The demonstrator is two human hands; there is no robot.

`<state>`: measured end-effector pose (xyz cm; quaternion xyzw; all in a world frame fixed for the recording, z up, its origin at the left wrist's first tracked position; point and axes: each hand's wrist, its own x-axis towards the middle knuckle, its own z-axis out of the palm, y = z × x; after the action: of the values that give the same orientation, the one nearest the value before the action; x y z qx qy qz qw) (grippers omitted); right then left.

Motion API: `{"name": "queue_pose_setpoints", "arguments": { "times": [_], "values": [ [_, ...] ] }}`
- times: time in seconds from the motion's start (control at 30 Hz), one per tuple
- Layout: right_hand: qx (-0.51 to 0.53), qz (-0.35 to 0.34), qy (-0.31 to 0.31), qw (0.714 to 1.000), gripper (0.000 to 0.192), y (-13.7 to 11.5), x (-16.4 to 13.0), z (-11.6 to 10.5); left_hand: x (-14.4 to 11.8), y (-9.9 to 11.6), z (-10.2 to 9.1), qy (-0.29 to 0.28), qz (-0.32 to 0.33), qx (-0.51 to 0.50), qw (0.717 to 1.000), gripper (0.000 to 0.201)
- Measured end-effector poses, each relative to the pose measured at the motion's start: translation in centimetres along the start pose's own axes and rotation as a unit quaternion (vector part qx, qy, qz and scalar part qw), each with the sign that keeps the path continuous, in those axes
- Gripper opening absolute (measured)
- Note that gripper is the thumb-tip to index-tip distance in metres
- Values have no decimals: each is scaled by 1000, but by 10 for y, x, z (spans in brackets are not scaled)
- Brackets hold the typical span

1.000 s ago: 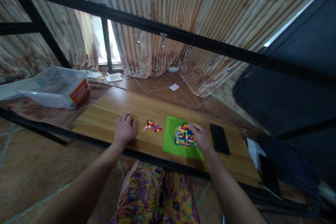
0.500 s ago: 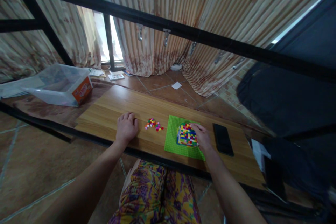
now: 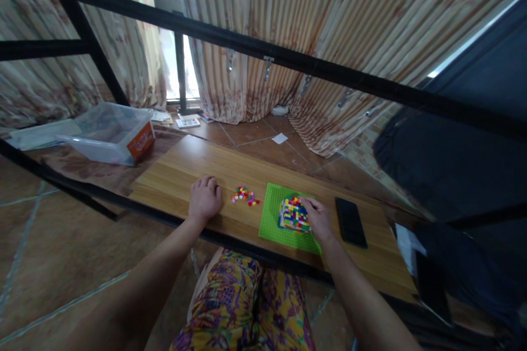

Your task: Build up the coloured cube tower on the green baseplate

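Note:
A multicoloured block built of small toy bricks [image 3: 293, 214] stands on a bright green studded baseplate [image 3: 269, 219]. My right hand [image 3: 319, 218] is at the block's upper right side, thumb and fingers pinched together at its top edge; whatever is between the fingertips is hidden. To the left of the baseplate lies a small pile of loose bricks [image 3: 244, 194] in red, orange, pink, white and other colours. My left hand [image 3: 205, 198] rests palm down on the wooden tabletop [image 3: 173, 175], left of the pile, with its fingers lying loosely on the wood and nothing visible in them.
Right of the baseplate lies a black phone [image 3: 350, 222]. A clear plastic bin [image 3: 111, 134] with an orange label sits beyond the table's left end. A black metal bar [image 3: 247, 44] crosses above the table, before striped curtains [image 3: 329, 5]. A white paper [image 3: 280, 138] lies on the tiled floor.
The camera view has shifted slightly, moving the scene a little right. My right hand stays pinched at the block's top edge, and my left hand still rests on the table.

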<state>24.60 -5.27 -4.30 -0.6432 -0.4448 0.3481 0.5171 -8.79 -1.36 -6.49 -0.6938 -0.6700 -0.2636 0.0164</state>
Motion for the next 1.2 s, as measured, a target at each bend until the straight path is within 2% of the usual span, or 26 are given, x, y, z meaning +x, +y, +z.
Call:
{"name": "queue_pose_setpoints", "arguments": {
  "times": [0.2, 0.4, 0.53, 0.6, 0.67, 0.73, 0.93, 1.2],
  "values": [
    [-10, 0, 38, 999, 45, 3, -14, 0, -1, -1, 1, 1, -6, -9, 1000, 30],
    [-25, 15, 31, 999, 45, 3, -15, 1, -2, 1, 1, -13, 0, -12, 1000, 35],
    [11, 38, 81, 996, 52, 14, -13, -8, -5, 2, 1, -28, 16, -5, 999, 42],
    [-34, 12, 99, 994, 55, 24, -16, -17, -7, 2, 1, -34, 17, 2, 999, 44],
    [-142, -41, 87, 985, 53, 33, -21, -25, -10, 2, 1, -39, 16, 8, 999, 45],
    [-195, -82, 83, 974, 53, 41, -28, -31, -13, 1, 0, -43, 17, 15, 999, 46],
    [-208, -98, 83, 970, 48, 52, -44, -31, -19, -1, -2, -41, 18, 29, 999, 47],
    [-207, -101, 75, 970, 42, 49, -56, -30, -28, -4, -7, -35, 40, 49, 997, 44]
  ]
}}
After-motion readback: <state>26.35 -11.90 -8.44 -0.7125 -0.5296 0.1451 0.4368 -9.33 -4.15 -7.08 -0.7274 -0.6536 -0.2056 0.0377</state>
